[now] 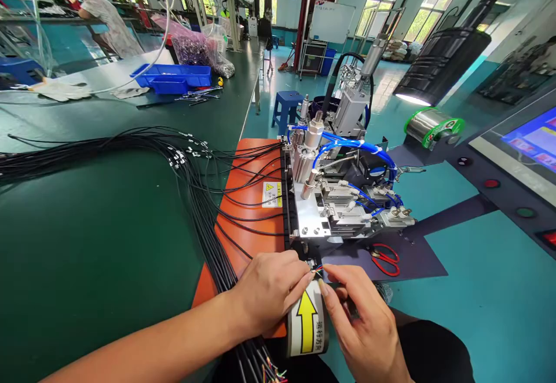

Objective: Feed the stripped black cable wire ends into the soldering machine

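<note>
Near the front end of the machine, my left hand is closed with its fingertips on the end of a black cable, where small coloured wires stick out. My right hand pinches at those wires from the right, thumb and forefinger close together. Below them is a round part with a yellow arrow label. A bundle of black cables runs over the green table and the orange plate. Several single cables lead to the machine's left edge.
Red scissors lie on the dark plate at the right. A solder spool, a lamp and a screen panel stand beyond. Blue trays sit on the green table. Another person bends at the back left.
</note>
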### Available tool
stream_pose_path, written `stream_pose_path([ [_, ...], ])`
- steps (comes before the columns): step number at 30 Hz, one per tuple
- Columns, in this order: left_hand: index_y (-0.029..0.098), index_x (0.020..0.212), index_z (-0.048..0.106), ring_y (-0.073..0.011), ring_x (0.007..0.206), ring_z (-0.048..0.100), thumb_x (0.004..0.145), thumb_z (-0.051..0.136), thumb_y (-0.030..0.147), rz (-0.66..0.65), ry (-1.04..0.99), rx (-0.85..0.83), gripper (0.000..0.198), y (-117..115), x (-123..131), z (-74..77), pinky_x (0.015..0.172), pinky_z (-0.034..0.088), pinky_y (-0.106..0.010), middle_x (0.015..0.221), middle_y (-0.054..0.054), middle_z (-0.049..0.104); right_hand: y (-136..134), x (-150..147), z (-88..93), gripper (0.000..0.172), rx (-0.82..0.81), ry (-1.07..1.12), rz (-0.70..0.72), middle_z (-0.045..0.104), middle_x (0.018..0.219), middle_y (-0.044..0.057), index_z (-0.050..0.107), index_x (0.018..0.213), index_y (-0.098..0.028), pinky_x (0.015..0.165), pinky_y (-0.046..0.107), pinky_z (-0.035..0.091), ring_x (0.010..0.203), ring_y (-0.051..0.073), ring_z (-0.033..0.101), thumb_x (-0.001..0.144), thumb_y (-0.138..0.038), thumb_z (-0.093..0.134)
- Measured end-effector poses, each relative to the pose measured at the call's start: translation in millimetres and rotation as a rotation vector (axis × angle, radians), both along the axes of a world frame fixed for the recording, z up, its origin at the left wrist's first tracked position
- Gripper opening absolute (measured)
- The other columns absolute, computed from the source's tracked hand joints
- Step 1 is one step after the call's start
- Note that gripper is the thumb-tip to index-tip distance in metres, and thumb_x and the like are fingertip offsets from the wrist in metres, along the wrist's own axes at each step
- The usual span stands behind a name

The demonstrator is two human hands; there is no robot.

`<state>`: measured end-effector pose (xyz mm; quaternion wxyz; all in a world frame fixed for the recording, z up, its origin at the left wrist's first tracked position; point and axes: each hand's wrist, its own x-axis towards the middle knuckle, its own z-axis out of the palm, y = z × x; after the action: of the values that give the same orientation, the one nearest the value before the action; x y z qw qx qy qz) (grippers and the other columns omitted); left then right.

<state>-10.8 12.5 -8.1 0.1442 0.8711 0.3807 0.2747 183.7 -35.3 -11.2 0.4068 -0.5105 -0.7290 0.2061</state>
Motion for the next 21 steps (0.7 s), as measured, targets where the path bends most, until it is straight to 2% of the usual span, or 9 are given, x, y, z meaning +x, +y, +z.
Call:
stream_pose_path([
  [6,0.017,0.079,0.066,-0.0150,0.058,0.051,0.102,0.044,0.027,0.024,0.045,0.001,0.034,-1,2,4.8,0.052,0.034,-0.030,0.067,0.000,0.053,-2,0,-0.2,0.031,0.062,-0.032,0.084,0.059,0.107,0.011,0.058,0.126,-0.018,0.074,0.025,0.055,0.089,0.017,0.065,0.097,-0.010,0.052],
  [10,0.017,0.079,0.067,-0.0147,0.058,0.051,0.101,0.045,0.025,0.035,0.048,-0.028,0.032,-3,2,9.3,0.052,0.034,-0.030,0.067,0.000,0.053,0,-4,1.4,0.018,0.027,0.049,0.040,0.060,0.096,0.006,0.063,0.110,-0.020,0.068,0.026,0.053,0.081,0.016,0.063,0.097,-0.012,0.053],
  [12,0.016,0.082,0.068,-0.0149,0.059,0.051,0.101,0.045,0.024,0.042,0.019,-0.063,0.031,-5,1,11.9,0.054,0.036,-0.029,0.069,0.000,0.053,2,-7,2.2,0.010,-0.016,0.102,0.003,0.059,0.087,0.003,0.063,0.099,-0.021,0.063,0.025,0.051,0.074,0.014,0.060,0.097,-0.015,0.055],
  [14,0.016,0.089,0.069,-0.0154,0.064,0.053,0.101,0.045,0.024,0.044,-0.027,-0.123,0.028,-7,1,14.3,0.058,0.039,-0.028,0.073,-0.002,0.055,3,-10,2.9,0.009,-0.053,0.138,-0.016,0.058,0.083,0.002,0.062,0.091,-0.020,0.061,0.025,0.050,0.070,0.013,0.058,0.097,-0.017,0.056],
  [18,0.018,0.101,0.069,-0.0157,0.076,0.056,0.102,0.046,0.022,0.059,-0.146,-0.237,0.024,-11,0,15.6,0.068,0.046,-0.027,0.086,-0.004,0.058,5,-13,4.0,0.011,-0.050,0.159,-0.011,0.058,0.082,0.002,0.062,0.089,-0.020,0.061,0.025,0.049,0.070,0.013,0.057,0.097,-0.017,0.056],
  [21,0.018,0.102,0.070,-0.0152,0.076,0.057,0.102,0.047,0.022,0.081,-0.210,-0.232,0.023,-14,-1,13.2,0.068,0.046,-0.026,0.085,-0.004,0.059,4,-14,4.1,0.011,-0.051,0.172,-0.009,0.058,0.082,0.002,0.063,0.090,-0.019,0.061,0.026,0.049,0.069,0.014,0.057,0.097,-0.018,0.055],
])
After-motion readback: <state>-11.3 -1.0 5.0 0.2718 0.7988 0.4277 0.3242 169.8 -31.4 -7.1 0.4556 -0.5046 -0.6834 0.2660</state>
